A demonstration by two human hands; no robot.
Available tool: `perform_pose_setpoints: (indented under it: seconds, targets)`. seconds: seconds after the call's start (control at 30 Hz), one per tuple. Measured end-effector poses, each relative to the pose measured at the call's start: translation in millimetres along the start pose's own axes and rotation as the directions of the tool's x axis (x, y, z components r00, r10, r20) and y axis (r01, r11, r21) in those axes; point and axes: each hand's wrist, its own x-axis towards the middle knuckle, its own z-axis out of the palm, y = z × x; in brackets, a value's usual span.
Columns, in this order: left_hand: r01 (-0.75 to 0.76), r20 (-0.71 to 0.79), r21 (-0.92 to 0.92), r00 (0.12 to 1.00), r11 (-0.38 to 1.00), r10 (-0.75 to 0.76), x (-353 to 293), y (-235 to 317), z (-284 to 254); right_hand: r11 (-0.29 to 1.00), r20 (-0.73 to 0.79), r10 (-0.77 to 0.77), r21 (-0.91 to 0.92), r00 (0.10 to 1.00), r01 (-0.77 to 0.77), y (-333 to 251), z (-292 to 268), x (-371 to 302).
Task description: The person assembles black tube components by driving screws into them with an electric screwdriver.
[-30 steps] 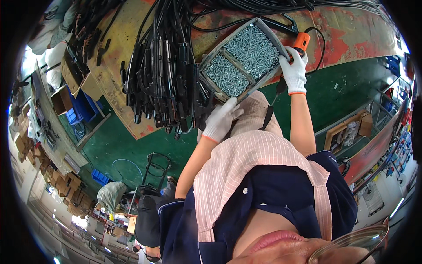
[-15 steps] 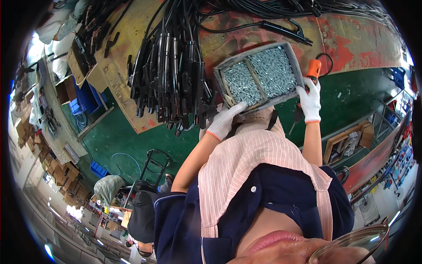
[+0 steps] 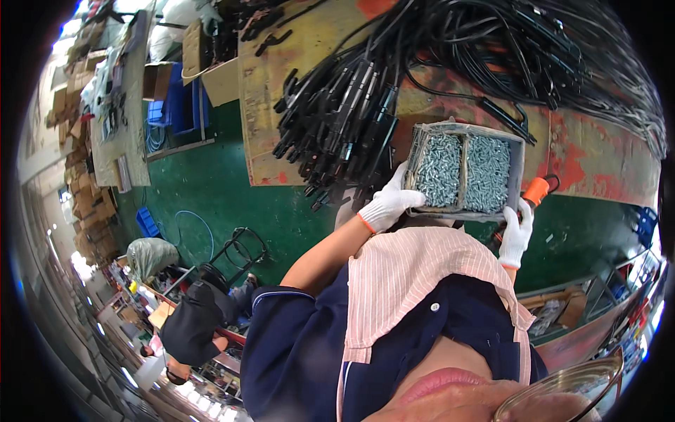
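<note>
Both my hands, in white gloves with orange cuffs, hold a grey two-part bin [image 3: 518,165] at the table's near edge. Small silvery screws [image 3: 489,172] fill both compartments. My left hand [image 3: 391,202] grips the bin's left near corner, thumb along the near side. My right hand [image 3: 517,235] is closed at the right near corner, its fingers against the wall. Close beside that hand is an orange-ended power screwdriver [image 3: 537,190]; the hand and bin hide part of it, and I cannot tell whether it is held too.
Black clamp-like handles [image 3: 351,119] lie heaped left of the bin, their cables [image 3: 485,49] running across the worn table [image 3: 264,148]. A single black holder [image 3: 506,118] lies behind the bin. A person in dark clothes [image 3: 193,316] sits at lower left, near a trolley [image 3: 242,246].
My view has turned, so the scene sits differently in the picture. The bin has levelled out and come nearer my body, both hands still on it. My left hand has shifted along its left corner.
</note>
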Motion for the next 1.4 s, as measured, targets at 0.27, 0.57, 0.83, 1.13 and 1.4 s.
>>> perform_pose_setpoints:
  seconds: [0.27, 0.57, 0.83, 1.13, 1.4]
  targets:
    - [-0.100, 0.020, -0.368, 0.993, 0.925, 0.115, -64, 60, -21, 0.931, -0.005, -0.317, 0.188, 0.948, 0.313, -133, 25, -8]
    - [-0.441, -0.178, -0.148, 0.892, 0.885, 0.415, -87, 148, -155, 0.825, -0.055, -0.186, 0.534, 0.981, 0.186, -160, 121, -53]
    - [-0.332, -0.076, -0.440, 0.940, 0.835, 0.333, -19, 217, -265, 0.889, -0.127, -0.073, 0.441, 0.989, 0.122, -137, 165, -128]
    - [-0.337, -0.352, -0.562, 0.924, 0.756, 0.150, 88, 221, -316, 0.899, -0.227, -0.006, 0.425, 0.974, 0.105, -152, 182, -150]
    - [-0.477, -0.540, -0.415, 0.814, 0.775, 0.213, 113, 259, -298, 0.878, -0.160, 0.014, 0.474, 0.987, 0.064, -156, 185, -155]
